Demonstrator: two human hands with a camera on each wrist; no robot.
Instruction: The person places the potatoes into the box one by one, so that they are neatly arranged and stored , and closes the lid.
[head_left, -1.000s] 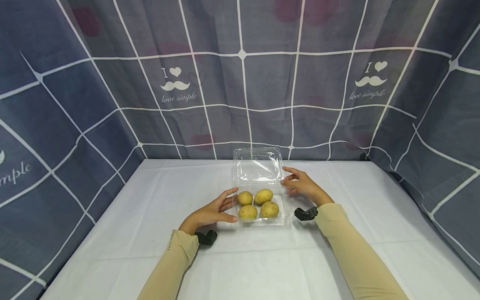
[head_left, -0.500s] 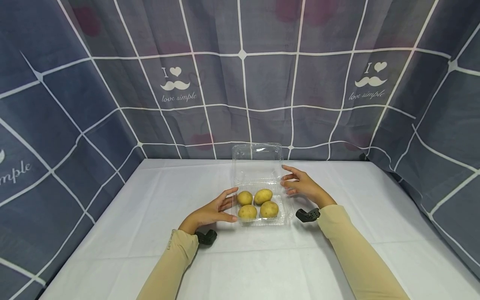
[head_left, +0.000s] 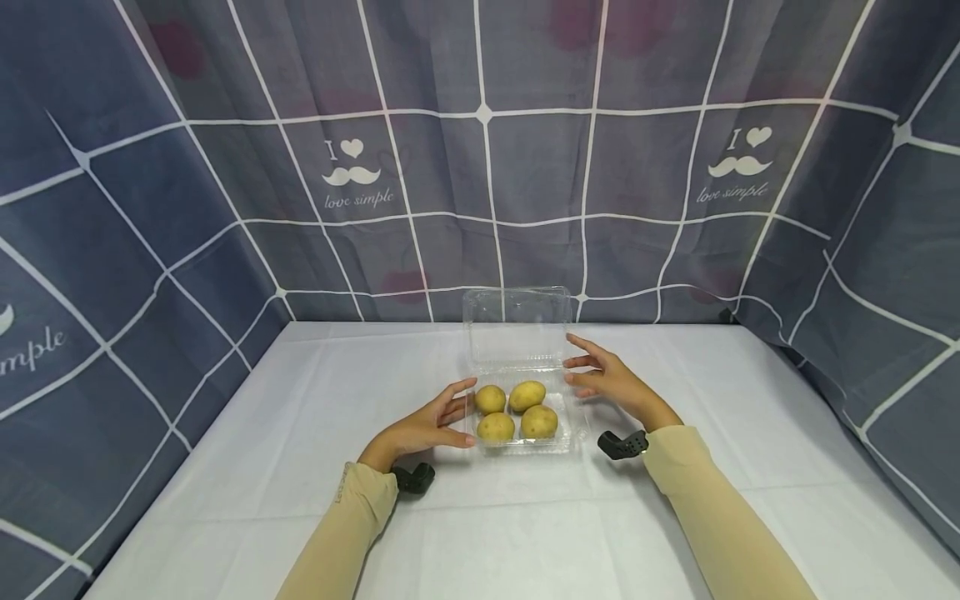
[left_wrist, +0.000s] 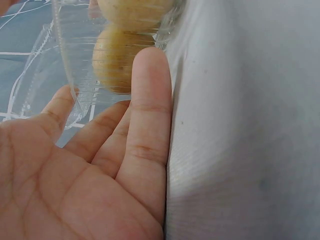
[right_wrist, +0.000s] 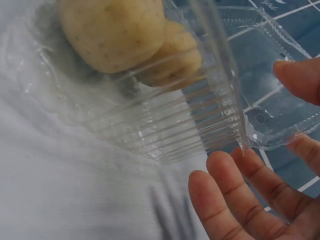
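A clear plastic clamshell box point(head_left: 562, 423) sits on the white cloth with several yellow potatoes point(head_left: 527, 397) inside. Its see-through lid point(head_left: 517, 337) stands raised at the back. Along the box's left side lies my left hand point(head_left: 423, 427), fingers extended, thumb toward the front corner. The left wrist view has the thumb point(left_wrist: 150, 95) right at the ribbed wall, a potato point(left_wrist: 112, 62) showing behind it. On the other side, my right hand point(head_left: 617, 385) has its fingers spread by the lid's hinge corner. In the right wrist view, fingertips point(right_wrist: 220, 162) are close to the ribbed side wall.
A white cloth point(head_left: 480, 533) covers the table. Grey-blue curtains point(head_left: 540, 167) with white grid lines hang at the back and both sides. Black wrist devices point(head_left: 622, 445) are worn below both hands.
The lid has risen to a steeper angle, its glare gone. My right hand has shifted slightly right, its fingers spreading further. The left hand and the potatoes stay put.
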